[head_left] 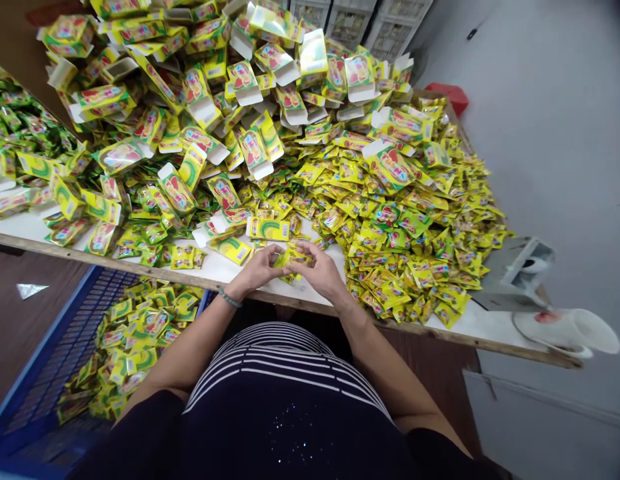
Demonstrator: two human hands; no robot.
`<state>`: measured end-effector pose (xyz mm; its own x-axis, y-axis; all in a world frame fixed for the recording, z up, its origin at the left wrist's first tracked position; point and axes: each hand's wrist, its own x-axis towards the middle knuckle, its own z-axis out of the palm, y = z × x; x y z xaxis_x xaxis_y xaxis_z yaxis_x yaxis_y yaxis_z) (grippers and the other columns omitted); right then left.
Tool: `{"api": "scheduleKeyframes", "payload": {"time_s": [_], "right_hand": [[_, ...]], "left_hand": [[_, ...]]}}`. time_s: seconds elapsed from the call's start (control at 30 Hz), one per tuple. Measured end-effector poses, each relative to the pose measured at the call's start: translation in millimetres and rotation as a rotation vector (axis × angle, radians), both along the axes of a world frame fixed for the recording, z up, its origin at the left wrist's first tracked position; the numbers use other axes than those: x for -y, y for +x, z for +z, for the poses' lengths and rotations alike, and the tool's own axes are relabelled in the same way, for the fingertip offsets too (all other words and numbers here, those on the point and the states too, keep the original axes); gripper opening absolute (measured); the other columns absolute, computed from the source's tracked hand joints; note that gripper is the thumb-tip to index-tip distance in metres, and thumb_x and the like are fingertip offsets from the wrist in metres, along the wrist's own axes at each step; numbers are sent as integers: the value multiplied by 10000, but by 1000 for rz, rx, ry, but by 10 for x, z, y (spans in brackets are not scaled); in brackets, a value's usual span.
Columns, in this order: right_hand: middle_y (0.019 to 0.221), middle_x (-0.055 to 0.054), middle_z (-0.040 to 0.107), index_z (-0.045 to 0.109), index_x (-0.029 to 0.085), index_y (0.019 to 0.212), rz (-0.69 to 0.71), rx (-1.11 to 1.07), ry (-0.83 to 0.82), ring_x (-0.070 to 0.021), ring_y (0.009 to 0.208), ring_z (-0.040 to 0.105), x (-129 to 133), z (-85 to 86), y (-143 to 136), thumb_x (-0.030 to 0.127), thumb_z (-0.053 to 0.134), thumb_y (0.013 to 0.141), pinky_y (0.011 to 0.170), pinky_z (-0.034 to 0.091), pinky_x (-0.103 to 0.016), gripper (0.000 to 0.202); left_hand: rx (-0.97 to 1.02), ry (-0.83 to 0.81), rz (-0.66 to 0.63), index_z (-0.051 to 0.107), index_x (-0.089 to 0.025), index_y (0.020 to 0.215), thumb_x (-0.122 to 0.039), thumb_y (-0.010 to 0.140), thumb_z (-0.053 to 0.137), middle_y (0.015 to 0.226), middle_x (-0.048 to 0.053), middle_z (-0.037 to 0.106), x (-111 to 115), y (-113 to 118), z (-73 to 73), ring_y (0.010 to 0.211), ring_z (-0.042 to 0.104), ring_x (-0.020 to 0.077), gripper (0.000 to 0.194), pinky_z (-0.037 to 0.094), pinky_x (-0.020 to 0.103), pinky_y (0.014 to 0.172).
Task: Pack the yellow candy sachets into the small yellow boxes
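Note:
Both of my hands meet over the front of the white table. My left hand (264,267) and my right hand (317,268) grip yellow candy packets (293,257) between thumbs and fingers; how many is hidden by the fingers. Just beyond them lies a closed yellow box (268,229), with another yellow box (231,250) to the left of my left hand. A large heap of yellow packets (390,253) spreads to the right of my right hand. Small green packets (153,243) lie on the left, beside a yellow packet (183,257) near the edge.
Open, unfilled yellow boxes (245,87) are piled high at the back. A blue crate (50,360) below the table holds several yellow boxes. A grey dispenser-like stand (515,273) and a white plastic scoop-shaped container (570,332) stand at the right end, near the wall (555,133).

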<state>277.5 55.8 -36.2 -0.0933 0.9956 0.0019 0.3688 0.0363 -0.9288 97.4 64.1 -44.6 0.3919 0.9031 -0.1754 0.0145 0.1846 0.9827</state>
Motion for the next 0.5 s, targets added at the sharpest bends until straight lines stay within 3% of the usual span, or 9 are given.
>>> {"api": "scheduleKeyframes", "payload": {"time_s": [0.07,0.13,0.2,0.23,0.33,0.4,0.5], "right_hand": [[996,-48,728,719,203,1021,157,95,-6,-215,898,651,9,65,81,434,748,736,770,507,-310,368],[825,-25,717,732,186,856,256,198,-35,-205,796,640,17,87,154,413,712,778,732,491,-305,241],[758,-21,700,722,172,796,246,272,-56,-202,745,630,28,55,211,404,695,799,711,484,-308,234],[804,-29,715,729,169,853,210,282,-54,-209,773,640,34,21,230,391,700,798,732,489,-315,230],[1062,-63,733,699,187,1114,150,237,-9,-226,947,665,51,-120,230,311,718,787,854,501,-338,350],[1090,-74,727,699,193,1103,210,247,26,-225,975,667,48,-216,179,268,711,793,879,502,-343,320],[1036,-96,732,705,176,1002,210,363,65,-237,970,670,8,-323,76,229,675,818,882,502,-349,193]], "left_hand": [[-79,57,-38,560,-184,1016,-321,662,825,573,-104,499,35,-3,-22,488,435,63,463,332,189,506],[-137,96,-88,524,-203,1090,-305,692,801,577,-116,487,62,-14,-41,479,435,65,496,321,186,501],[-161,116,-137,474,-214,1175,-277,703,786,664,-85,566,49,-45,-28,539,526,88,569,375,196,538],[-205,146,-140,451,-218,1217,-254,708,776,744,-52,618,21,-70,-2,597,577,108,606,416,213,576],[-568,415,-23,467,-199,1274,-161,739,706,1044,82,681,-160,-147,140,887,651,209,588,502,340,802],[-882,661,6,498,-162,1300,-123,751,657,1225,153,633,-336,-157,239,1118,578,295,573,451,433,963],[-1184,852,-134,482,-124,1374,-137,761,649,1365,199,551,-609,-73,289,1258,447,364,636,386,479,1019]]}}
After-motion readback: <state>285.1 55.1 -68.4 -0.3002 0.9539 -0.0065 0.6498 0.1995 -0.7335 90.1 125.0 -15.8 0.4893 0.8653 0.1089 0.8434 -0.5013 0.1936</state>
